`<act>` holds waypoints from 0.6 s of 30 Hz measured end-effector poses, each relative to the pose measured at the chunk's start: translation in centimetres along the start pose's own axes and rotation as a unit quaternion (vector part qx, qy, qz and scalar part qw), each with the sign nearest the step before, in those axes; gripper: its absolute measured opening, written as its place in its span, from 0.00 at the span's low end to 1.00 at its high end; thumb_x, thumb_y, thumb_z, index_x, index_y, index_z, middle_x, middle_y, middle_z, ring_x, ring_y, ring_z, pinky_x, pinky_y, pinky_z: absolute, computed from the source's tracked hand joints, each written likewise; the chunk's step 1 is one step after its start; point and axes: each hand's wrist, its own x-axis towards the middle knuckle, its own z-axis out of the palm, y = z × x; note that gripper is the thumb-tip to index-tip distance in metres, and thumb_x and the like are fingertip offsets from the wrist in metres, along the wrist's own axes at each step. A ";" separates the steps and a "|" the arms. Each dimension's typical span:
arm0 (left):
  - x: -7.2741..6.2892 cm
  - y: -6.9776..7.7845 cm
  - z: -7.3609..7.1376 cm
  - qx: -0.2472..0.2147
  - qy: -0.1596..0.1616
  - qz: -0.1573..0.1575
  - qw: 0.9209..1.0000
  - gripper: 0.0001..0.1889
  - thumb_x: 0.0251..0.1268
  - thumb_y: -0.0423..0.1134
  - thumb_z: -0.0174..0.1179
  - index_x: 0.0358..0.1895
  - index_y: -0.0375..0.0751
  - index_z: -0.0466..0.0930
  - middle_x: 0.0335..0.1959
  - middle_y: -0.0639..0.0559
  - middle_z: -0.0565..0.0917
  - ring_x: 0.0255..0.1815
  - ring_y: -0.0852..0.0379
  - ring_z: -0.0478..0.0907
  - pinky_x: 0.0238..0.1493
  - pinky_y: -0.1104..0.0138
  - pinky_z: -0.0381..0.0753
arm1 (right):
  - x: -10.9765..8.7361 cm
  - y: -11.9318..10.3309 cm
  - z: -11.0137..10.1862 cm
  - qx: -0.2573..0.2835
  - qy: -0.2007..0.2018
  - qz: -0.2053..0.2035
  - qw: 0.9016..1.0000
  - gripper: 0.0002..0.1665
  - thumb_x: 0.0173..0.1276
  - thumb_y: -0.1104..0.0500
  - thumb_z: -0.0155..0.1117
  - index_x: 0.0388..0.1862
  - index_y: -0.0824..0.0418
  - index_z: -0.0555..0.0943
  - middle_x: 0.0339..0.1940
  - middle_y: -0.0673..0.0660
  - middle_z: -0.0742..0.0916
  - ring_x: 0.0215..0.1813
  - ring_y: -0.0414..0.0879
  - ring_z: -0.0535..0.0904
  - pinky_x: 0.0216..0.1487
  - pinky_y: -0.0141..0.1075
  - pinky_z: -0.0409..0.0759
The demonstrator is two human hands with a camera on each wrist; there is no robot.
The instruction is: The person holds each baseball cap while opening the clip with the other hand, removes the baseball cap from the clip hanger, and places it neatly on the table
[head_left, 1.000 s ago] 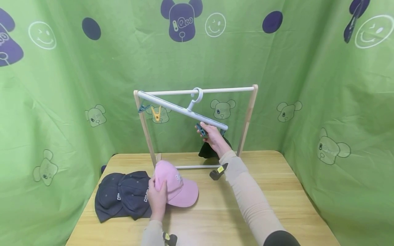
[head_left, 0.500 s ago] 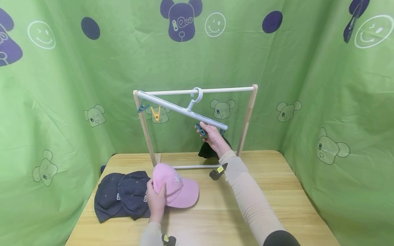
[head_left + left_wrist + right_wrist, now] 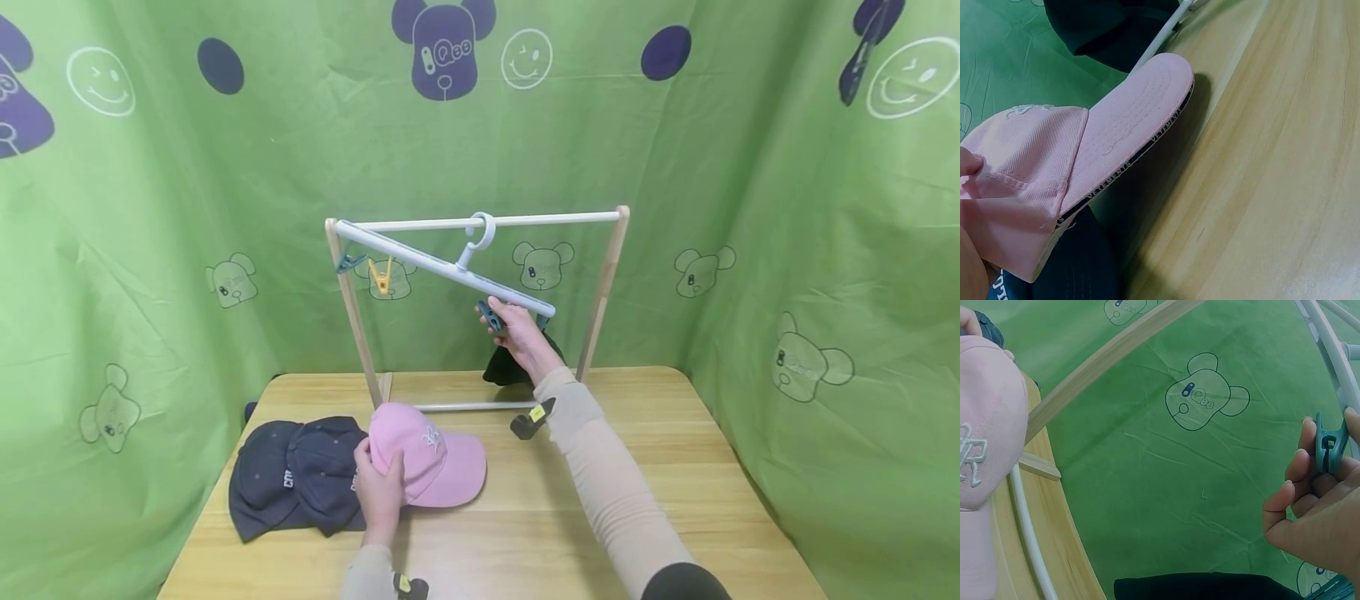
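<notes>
My left hand [image 3: 381, 492] grips a pink baseball cap [image 3: 408, 446] by its rear side, thumb outside. In the left wrist view the brim points away from the hand, with a shadow on the wood below it. Under the right half of a tilted pale-blue hanger [image 3: 420, 257], my right hand [image 3: 525, 337] holds a dark green clip [image 3: 1330, 450] between thumb and fingers. The thumb lies against the hanger bar. A black cap [image 3: 506, 368] hangs from the hanger's low right end, partly hidden by the right hand and wrist.
The hanger hooks over the white rail [image 3: 562, 219] of a wood-sided rack. A yellow clip [image 3: 382, 279] and a green-blue clip [image 3: 348, 263] hang at its high left end. Dark navy caps [image 3: 322, 471] lie overlapping on the table [image 3: 675, 492], left of the pink cap. Green curtains surround the table.
The left hand has drawn the pink cap slightly down and left, and its crown has tipped a little. The right hand, the green clip and the hanger hold their places.
</notes>
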 end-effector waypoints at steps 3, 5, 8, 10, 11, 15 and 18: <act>0.0 -0.1 0.0 -0.001 0.000 -0.006 1.000 0.30 0.54 0.36 0.71 0.60 0.40 0.69 0.52 0.31 0.82 0.51 0.31 0.79 0.56 0.42 0.75 | 0.0 0.0 0.0 0.003 0.002 0.002 1.000 0.15 0.73 0.44 0.55 0.39 0.51 0.82 0.26 0.44 0.84 0.27 0.38 0.72 0.32 0.31 0.65; 0.0 -0.2 0.0 -0.003 -0.002 -0.010 1.000 0.30 0.54 0.35 0.70 0.60 0.40 0.68 0.53 0.31 0.82 0.52 0.31 0.79 0.56 0.42 0.75 | 0.0 0.0 0.0 0.005 0.003 0.003 1.000 0.15 0.73 0.44 0.55 0.39 0.51 0.82 0.26 0.44 0.84 0.26 0.38 0.72 0.32 0.31 0.65; 0.0 -0.3 -0.1 -0.002 -0.004 -0.015 1.000 0.32 0.53 0.35 0.70 0.61 0.41 0.67 0.54 0.32 0.81 0.53 0.32 0.78 0.57 0.42 0.75 | -0.1 0.0 0.0 0.004 0.003 0.003 1.000 0.15 0.73 0.44 0.55 0.39 0.51 0.82 0.26 0.44 0.84 0.26 0.38 0.72 0.31 0.31 0.65; -0.1 -0.4 -0.1 0.001 -0.005 -0.019 1.000 0.33 0.53 0.35 0.70 0.63 0.42 0.66 0.55 0.32 0.80 0.54 0.32 0.78 0.58 0.42 0.74 | -0.1 0.0 0.1 0.004 0.003 0.003 1.000 0.15 0.73 0.44 0.55 0.39 0.51 0.82 0.25 0.44 0.84 0.26 0.38 0.72 0.31 0.31 0.65; -0.1 -0.5 -0.2 0.001 -0.006 -0.020 1.000 0.33 0.53 0.35 0.70 0.63 0.42 0.66 0.56 0.32 0.79 0.55 0.32 0.77 0.59 0.42 0.73 | -0.1 0.0 0.1 0.004 0.003 0.003 1.000 0.15 0.73 0.44 0.54 0.39 0.51 0.83 0.25 0.44 0.84 0.26 0.38 0.72 0.31 0.31 0.65; 0.0 -0.7 -0.3 0.005 -0.011 -0.020 1.000 0.35 0.53 0.34 0.70 0.65 0.42 0.64 0.60 0.34 0.75 0.60 0.33 0.74 0.63 0.43 0.71 | -0.1 0.0 0.1 0.005 0.002 0.003 1.000 0.15 0.73 0.44 0.55 0.37 0.50 0.83 0.25 0.44 0.84 0.26 0.38 0.72 0.31 0.31 0.65; 0.0 -0.9 -0.3 0.015 -0.012 -0.015 1.000 0.35 0.53 0.34 0.69 0.65 0.41 0.64 0.62 0.36 0.73 0.62 0.34 0.72 0.65 0.43 0.69 | -0.1 0.0 0.1 0.006 0.000 0.002 1.000 0.15 0.73 0.44 0.55 0.37 0.50 0.84 0.25 0.44 0.84 0.26 0.38 0.72 0.31 0.31 0.65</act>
